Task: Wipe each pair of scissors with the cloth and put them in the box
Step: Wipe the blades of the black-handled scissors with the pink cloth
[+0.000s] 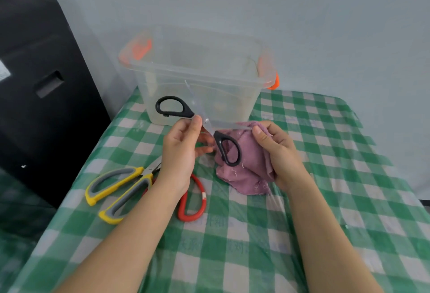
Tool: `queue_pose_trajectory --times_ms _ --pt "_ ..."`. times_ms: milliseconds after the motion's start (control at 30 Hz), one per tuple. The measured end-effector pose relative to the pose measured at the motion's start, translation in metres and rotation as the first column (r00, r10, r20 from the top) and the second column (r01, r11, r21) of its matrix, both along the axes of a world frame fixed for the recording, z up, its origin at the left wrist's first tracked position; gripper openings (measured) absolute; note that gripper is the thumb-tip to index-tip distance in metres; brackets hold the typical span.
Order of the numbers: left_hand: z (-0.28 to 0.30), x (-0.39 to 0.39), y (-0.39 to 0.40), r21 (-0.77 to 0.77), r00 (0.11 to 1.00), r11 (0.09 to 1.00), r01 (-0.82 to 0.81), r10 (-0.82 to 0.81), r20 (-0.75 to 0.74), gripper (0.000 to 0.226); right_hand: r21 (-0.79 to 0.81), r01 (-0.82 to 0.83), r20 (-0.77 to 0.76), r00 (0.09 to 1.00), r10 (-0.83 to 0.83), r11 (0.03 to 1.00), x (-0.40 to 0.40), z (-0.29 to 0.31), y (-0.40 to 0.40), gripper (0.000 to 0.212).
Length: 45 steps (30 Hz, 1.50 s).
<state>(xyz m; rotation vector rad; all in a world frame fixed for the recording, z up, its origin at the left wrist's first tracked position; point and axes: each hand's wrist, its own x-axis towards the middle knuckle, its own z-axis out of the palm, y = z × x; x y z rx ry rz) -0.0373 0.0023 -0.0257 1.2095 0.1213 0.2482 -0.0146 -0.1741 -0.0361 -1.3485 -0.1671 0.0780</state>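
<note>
Black-handled scissors [197, 127] are up off the counter [302, 199], blades spread wide. The left hand [183, 148] pinches them near the pivot, and the right hand [274, 150] grips the purple cloth [246, 171] around the tip of one blade. So the wiping of this pair looks to be under way, not finished. The clear box [197, 76] stands at the back of the counter, and I can make out no scissors in it. Two pairs wait beside the left forearm: the yellow scissors [118, 190] and, partly hidden under the arm, the red scissors [193, 202]. Most of the job seems to remain.
</note>
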Motion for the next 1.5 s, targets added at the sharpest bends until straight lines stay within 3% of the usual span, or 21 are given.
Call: queue_pose_trajectory --times_ms 67,167,433,633,900,1067,1300,1500 --pt "0.001 0.0 0.0 0.021 1.0 1.0 0.006 -0.006 0.021 0.021 0.01 0.02 -0.01 1.0 -0.02 1.0 0.002 0.001 0.001 0.038" --pt "0.001 0.001 -0.001 0.082 0.998 0.996 0.023 -0.028 0.059 0.022 0.018 0.058 -0.032 0.998 -0.057 0.998 0.005 0.001 0.003 0.024" --pt "0.003 0.002 -0.004 0.339 0.987 0.939 0.062 -0.109 0.121 0.026 -0.021 0.071 -0.112 0.991 -0.073 0.997 0.007 0.01 0.009 0.018" --pt "0.019 0.008 -0.003 0.439 0.97 0.891 0.117 -0.198 0.144 0.021 -0.096 0.045 -0.049 0.998 -0.05 0.994 0.014 0.028 0.014 0.016" --pt "0.027 0.014 -0.004 0.429 0.971 0.9 0.079 -0.167 0.172 0.02 -0.134 0.092 0.021 0.996 -0.09 0.987 0.026 0.047 0.015 0.021" --pt "0.023 0.009 -0.001 0.416 0.987 0.908 0.038 -0.1 0.126 0.022 -0.139 0.113 -0.033 0.992 -0.118 0.984 0.029 0.043 0.021 0.021" --pt "0.019 0.0 -0.005 0.454 0.984 0.885 0.103 -0.158 0.085 0.023 -0.237 0.033 -0.055 0.997 -0.047 0.971 0.018 0.044 0.01 0.017" --pt "0.01 -0.008 -0.014 0.504 0.991 0.862 0.06 -0.112 0.075 0.023 -0.178 0.05 -0.178 0.981 -0.082 0.983 0.009 0.038 0.018 0.027"
